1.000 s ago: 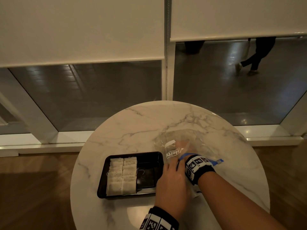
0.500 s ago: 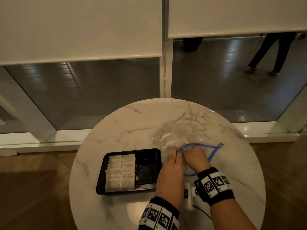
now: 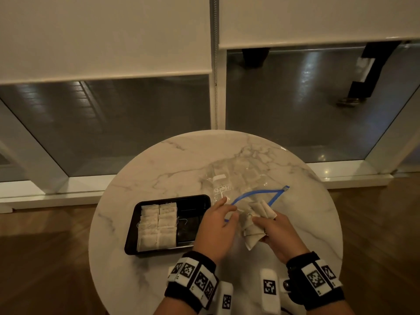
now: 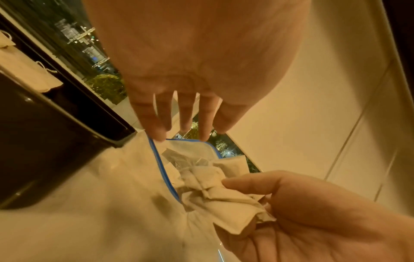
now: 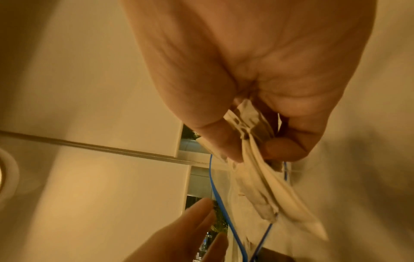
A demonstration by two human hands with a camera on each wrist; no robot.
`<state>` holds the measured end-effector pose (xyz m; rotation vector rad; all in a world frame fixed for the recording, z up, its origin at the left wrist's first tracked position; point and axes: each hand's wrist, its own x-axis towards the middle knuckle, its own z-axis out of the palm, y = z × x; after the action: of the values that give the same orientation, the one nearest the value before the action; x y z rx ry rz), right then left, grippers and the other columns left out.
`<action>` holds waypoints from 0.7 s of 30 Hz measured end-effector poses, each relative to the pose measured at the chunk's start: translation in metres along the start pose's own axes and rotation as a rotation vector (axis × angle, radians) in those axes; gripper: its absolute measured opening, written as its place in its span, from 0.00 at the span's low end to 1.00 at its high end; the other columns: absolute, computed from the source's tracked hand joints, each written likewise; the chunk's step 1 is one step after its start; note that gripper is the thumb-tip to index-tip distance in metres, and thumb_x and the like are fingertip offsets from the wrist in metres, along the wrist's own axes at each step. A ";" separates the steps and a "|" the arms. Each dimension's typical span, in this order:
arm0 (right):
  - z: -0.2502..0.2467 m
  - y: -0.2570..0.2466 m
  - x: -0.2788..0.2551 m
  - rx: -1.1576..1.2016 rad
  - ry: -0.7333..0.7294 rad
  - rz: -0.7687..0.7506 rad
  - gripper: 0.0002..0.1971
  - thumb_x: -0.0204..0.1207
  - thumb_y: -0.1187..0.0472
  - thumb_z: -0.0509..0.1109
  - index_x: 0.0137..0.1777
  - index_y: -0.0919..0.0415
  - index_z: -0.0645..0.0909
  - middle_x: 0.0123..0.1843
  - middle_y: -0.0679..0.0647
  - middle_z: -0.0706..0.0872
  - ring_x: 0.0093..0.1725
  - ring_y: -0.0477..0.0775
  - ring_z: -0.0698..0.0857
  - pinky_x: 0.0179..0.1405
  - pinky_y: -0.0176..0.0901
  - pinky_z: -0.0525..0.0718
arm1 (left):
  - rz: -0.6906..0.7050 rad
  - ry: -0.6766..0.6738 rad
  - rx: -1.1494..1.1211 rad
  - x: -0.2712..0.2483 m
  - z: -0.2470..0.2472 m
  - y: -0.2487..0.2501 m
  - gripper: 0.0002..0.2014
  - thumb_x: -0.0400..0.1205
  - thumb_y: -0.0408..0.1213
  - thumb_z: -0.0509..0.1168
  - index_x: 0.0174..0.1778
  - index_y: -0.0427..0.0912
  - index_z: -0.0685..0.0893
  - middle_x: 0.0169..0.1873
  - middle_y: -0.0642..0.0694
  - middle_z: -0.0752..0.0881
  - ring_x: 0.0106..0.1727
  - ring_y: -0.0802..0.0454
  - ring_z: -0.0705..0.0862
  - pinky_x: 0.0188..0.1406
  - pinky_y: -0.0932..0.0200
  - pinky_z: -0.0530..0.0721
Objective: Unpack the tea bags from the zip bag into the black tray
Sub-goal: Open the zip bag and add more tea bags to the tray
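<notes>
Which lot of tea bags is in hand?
The crumpled bunch gripped by the right hand at the zip bag mouth; the black tray's lie in neat rows, others sit inside the bag.
</notes>
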<state>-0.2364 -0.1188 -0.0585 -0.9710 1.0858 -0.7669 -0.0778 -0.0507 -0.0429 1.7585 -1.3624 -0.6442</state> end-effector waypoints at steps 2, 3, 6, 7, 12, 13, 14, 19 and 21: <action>-0.004 0.004 -0.007 0.083 -0.039 0.039 0.14 0.81 0.72 0.66 0.63 0.63 0.86 0.54 0.63 0.93 0.54 0.63 0.91 0.47 0.54 0.89 | 0.046 0.148 0.001 -0.012 -0.005 0.000 0.09 0.87 0.40 0.65 0.59 0.50 0.89 0.63 0.58 0.84 0.66 0.64 0.79 0.64 0.71 0.75; -0.005 0.005 -0.011 0.113 -0.055 0.057 0.14 0.81 0.72 0.66 0.64 0.63 0.85 0.55 0.63 0.92 0.54 0.62 0.91 0.46 0.53 0.89 | 0.045 0.202 -0.028 -0.019 -0.009 0.000 0.08 0.87 0.38 0.65 0.56 0.50 0.88 0.56 0.59 0.84 0.58 0.64 0.82 0.57 0.71 0.78; -0.010 0.006 -0.019 0.192 -0.104 0.096 0.14 0.81 0.71 0.66 0.65 0.66 0.83 0.54 0.64 0.92 0.51 0.60 0.90 0.44 0.52 0.88 | -0.072 0.188 -0.194 -0.034 -0.017 -0.007 0.07 0.87 0.38 0.66 0.53 0.51 0.89 0.45 0.53 0.88 0.44 0.60 0.85 0.46 0.66 0.82; -0.010 0.005 -0.022 0.213 -0.123 0.109 0.14 0.81 0.71 0.67 0.66 0.68 0.83 0.52 0.64 0.91 0.50 0.60 0.90 0.44 0.52 0.88 | -0.149 0.119 -0.278 -0.038 -0.020 -0.010 0.07 0.87 0.40 0.65 0.53 0.51 0.89 0.44 0.50 0.89 0.44 0.57 0.86 0.45 0.61 0.84; 0.011 0.003 -0.039 0.259 -0.308 0.139 0.17 0.79 0.69 0.68 0.67 0.71 0.82 0.60 0.70 0.89 0.58 0.66 0.89 0.54 0.59 0.88 | -0.513 -0.242 -0.764 -0.052 -0.029 -0.010 0.16 0.87 0.49 0.66 0.63 0.42 0.87 0.54 0.39 0.90 0.51 0.41 0.89 0.48 0.45 0.88; 0.018 0.003 -0.042 0.262 -0.348 0.135 0.17 0.79 0.69 0.67 0.67 0.71 0.82 0.62 0.71 0.88 0.60 0.68 0.88 0.56 0.59 0.87 | -0.519 -0.268 -0.817 -0.055 -0.030 -0.008 0.16 0.86 0.48 0.67 0.65 0.42 0.86 0.56 0.37 0.90 0.53 0.40 0.90 0.48 0.44 0.88; 0.025 0.004 -0.043 0.255 -0.377 0.120 0.17 0.80 0.69 0.67 0.67 0.71 0.82 0.63 0.71 0.88 0.62 0.68 0.87 0.57 0.60 0.87 | -0.506 -0.270 -0.843 -0.056 -0.030 -0.006 0.16 0.87 0.46 0.67 0.66 0.42 0.86 0.58 0.36 0.90 0.55 0.40 0.90 0.46 0.44 0.89; 0.047 0.013 -0.047 0.079 -0.377 0.007 0.13 0.83 0.68 0.67 0.65 0.63 0.86 0.61 0.66 0.90 0.61 0.66 0.89 0.60 0.62 0.85 | -0.437 -0.125 -0.760 -0.055 -0.037 -0.015 0.11 0.87 0.35 0.67 0.64 0.39 0.85 0.58 0.35 0.90 0.61 0.38 0.89 0.54 0.40 0.89; 0.050 0.016 -0.048 0.019 -0.353 -0.008 0.11 0.82 0.65 0.70 0.62 0.59 0.88 0.58 0.64 0.91 0.59 0.65 0.90 0.59 0.62 0.85 | -0.432 -0.101 -0.703 -0.056 -0.041 -0.021 0.11 0.86 0.34 0.68 0.63 0.39 0.86 0.57 0.34 0.90 0.59 0.39 0.90 0.55 0.40 0.89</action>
<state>-0.2026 -0.0576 -0.0479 -1.0491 0.7663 -0.5831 -0.0497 0.0168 -0.0424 1.4350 -0.6694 -1.2815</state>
